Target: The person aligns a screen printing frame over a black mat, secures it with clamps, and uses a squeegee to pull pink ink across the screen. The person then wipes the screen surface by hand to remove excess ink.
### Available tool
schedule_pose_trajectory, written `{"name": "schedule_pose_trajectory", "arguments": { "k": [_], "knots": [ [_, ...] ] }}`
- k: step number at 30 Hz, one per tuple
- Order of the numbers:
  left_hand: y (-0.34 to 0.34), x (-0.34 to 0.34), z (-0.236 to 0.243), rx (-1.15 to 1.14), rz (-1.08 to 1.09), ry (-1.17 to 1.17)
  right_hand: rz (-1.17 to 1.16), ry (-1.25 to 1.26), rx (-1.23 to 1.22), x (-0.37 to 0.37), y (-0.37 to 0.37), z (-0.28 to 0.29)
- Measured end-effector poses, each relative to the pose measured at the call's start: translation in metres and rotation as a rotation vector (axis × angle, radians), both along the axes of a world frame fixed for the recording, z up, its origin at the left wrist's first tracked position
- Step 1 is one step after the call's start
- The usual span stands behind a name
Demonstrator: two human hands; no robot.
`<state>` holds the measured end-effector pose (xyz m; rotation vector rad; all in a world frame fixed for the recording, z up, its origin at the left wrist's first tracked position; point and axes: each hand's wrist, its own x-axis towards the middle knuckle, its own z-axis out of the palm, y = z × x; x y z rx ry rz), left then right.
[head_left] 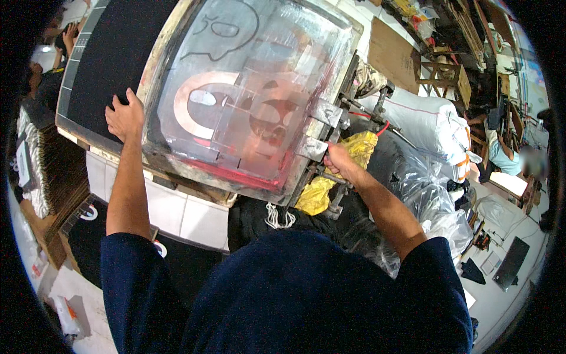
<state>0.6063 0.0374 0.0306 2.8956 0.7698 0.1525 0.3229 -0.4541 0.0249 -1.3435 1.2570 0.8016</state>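
Note:
A large screen-printing frame (152, 82) lies in front of me. Its translucent mesh carries a horseshoe-shaped pale mark, a line drawing and red ink streaks along the lower side. My left hand (125, 115) rests with fingers spread at the frame's left edge, over a black fabric-covered board (112, 53). At the frame's right side, my right hand (342, 162) is closed at a metal hinge clamp (311, 147); the fingers partly hide what they grip. A second clamp (325, 113) sits just beyond it. Yellow plastic (315, 197) hangs around the clamp's rods, below my right hand.
A stuffed white sack (427, 121) and clear plastic bags (421, 183) lie to the right. Stacked boards (65, 171) stand at the left, near black fabric (97, 242) with round marks. Another person (501, 154) is at the far right; another's hand (69, 36) shows at the upper left.

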Motion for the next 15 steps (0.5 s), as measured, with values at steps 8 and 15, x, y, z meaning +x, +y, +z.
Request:
{"name": "schedule_pose_trajectory", "arguments": {
  "k": [8, 15],
  "knots": [
    [0.004, 0.000, -0.004, -0.010, -0.007, -0.010, 0.086, -0.692, -0.692, 0.014, -0.004, 0.006],
    [0.004, 0.001, -0.006, 0.037, -0.003, -0.016, 0.622, -0.818, -0.940, 0.047, -0.034, 0.004]
  ]
}}
